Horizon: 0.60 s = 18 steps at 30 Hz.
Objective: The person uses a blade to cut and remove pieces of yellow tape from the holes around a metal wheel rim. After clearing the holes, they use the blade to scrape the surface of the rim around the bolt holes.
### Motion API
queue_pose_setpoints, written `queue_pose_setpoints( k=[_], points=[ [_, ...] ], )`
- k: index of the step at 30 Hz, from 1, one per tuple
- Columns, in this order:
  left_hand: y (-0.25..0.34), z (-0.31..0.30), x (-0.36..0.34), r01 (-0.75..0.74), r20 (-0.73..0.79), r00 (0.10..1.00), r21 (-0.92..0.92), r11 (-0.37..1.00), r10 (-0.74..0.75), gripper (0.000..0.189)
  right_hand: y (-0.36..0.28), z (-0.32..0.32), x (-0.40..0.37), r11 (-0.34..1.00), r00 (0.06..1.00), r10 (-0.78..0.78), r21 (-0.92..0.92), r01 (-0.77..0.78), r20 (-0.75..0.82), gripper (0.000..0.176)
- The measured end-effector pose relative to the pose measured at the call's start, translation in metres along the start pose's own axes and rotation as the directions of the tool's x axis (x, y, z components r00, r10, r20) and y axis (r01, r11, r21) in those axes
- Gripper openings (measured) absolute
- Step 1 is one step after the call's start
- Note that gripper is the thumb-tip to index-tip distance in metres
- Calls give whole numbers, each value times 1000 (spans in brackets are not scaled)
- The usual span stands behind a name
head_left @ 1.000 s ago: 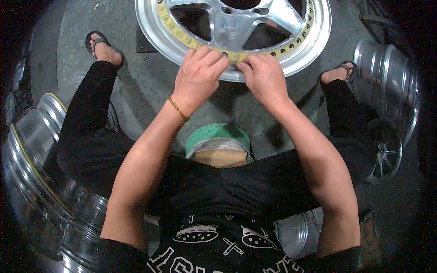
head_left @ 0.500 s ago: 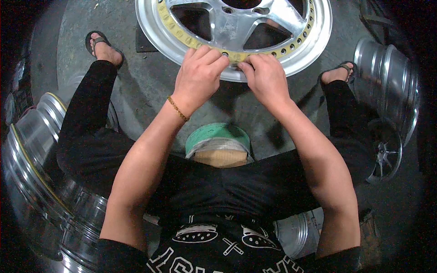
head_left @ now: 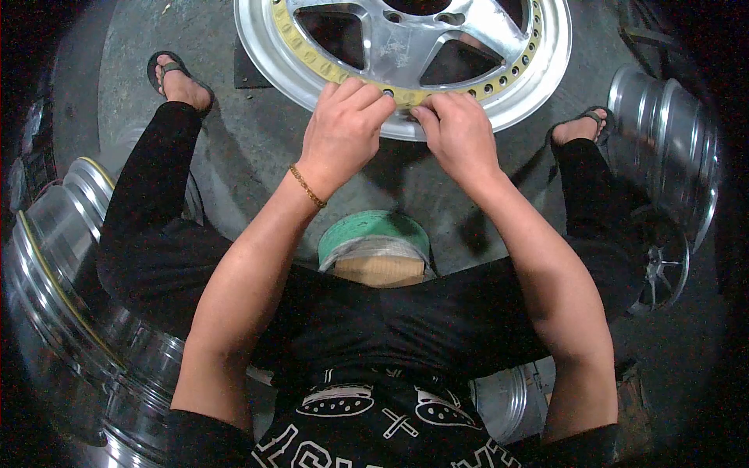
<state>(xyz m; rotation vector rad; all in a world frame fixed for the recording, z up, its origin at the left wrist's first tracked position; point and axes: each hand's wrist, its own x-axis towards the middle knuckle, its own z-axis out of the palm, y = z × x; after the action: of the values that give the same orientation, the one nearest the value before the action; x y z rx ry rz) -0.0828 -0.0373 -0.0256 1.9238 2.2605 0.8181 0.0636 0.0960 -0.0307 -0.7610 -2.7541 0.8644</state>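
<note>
A silver spoked wheel (head_left: 394,47) lies at the top centre, with a ring of bolt holes near its rim. Yellow tape (head_left: 306,58) runs along that ring, over the holes at the left and with holes showing at the right. My left hand (head_left: 347,129) has its fingers curled in at the near edge of the tape. Close to its right, my right hand (head_left: 459,132) pinches at the same yellow band, thumb toward the other hand. The fingertips are partly hidden, so what each one grips is hard to make out.
Silver rims stand at the left (head_left: 58,273) and at the right (head_left: 663,140). A dark spoked wheel (head_left: 659,269) is by my right knee. Below the hands is a green round object (head_left: 374,228). My sandalled feet rest on either side of the wheel.
The view has shifted very slightly. Both hands stay at the same part of the wheel's near edge, with hardly any visible movement.
</note>
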Motion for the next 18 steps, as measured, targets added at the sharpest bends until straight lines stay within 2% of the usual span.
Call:
queue_pose_setpoints(
  k=[11, 13, 18],
  points=[
    [0, -1, 2, -22, 19, 1000, 42, 999, 21, 15, 2, 6, 0, 1000, 1000, -28, 0, 28, -7, 19],
    [1, -1, 3, -24, 0, 1000, 132, 991, 24, 18, 2, 6, 1, 1000, 1000, -27, -3, 27, -11, 19],
    [-2, 1, 6, -25, -10, 1000, 228, 973, 28, 20, 2, 9, 1, 999, 999, -33, 6, 33, -21, 19]
  ],
)
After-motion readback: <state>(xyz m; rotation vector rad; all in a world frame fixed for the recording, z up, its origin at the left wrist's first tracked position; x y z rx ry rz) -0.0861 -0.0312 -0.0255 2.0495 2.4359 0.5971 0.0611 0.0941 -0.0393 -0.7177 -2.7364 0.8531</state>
